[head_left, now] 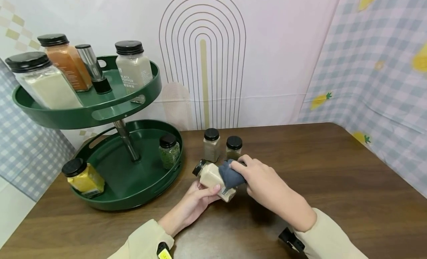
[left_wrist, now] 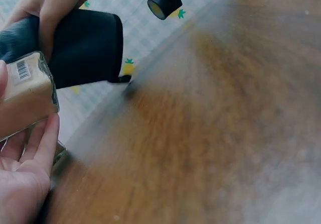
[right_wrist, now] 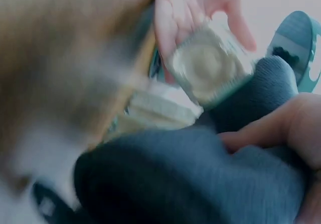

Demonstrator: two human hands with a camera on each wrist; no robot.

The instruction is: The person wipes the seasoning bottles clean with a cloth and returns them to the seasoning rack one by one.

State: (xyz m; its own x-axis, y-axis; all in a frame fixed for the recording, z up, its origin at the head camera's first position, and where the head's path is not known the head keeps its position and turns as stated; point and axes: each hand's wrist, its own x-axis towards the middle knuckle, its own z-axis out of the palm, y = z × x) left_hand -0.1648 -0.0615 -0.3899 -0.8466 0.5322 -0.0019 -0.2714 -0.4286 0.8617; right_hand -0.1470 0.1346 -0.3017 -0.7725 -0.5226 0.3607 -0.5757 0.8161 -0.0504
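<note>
Okay, just right of the green two-tier rack (head_left: pixel 123 205), a jar of pale powder (head_left: pixel 209 174) is being held at a tilt by the left hand (head_left: pixel 195 202), thumb curled over it, fingers underneath, black lid aimed rackward. A dark blue-grey cloth (head_left: pixel 231 175) is gripped by the right hand (head_left: pixel 263 179) and held against the jar's side, so part of it is covered up. Slightly farther off, also right of the rack, two small black-lidded jars (head_left: pixel 211 147) are stood on the wooden table (head_left: pixel 317 166). On the rack's lower tray, a yellow jar (head_left: pixel 88 179) is parked left, a green herb jar (head_left: pixel 169 155) right. Up top, a creamy jar (head_left: pixel 50 87), an orange jar (head_left: pixel 68 66), a metallic cylinder (head_left: pixel 90 62) and a BLACK PEPPER jar (head_left: pixel 133 70) are kept. Behind the rack, an arch-print sheet (head_left: pixel 270 58) is hung.
</note>
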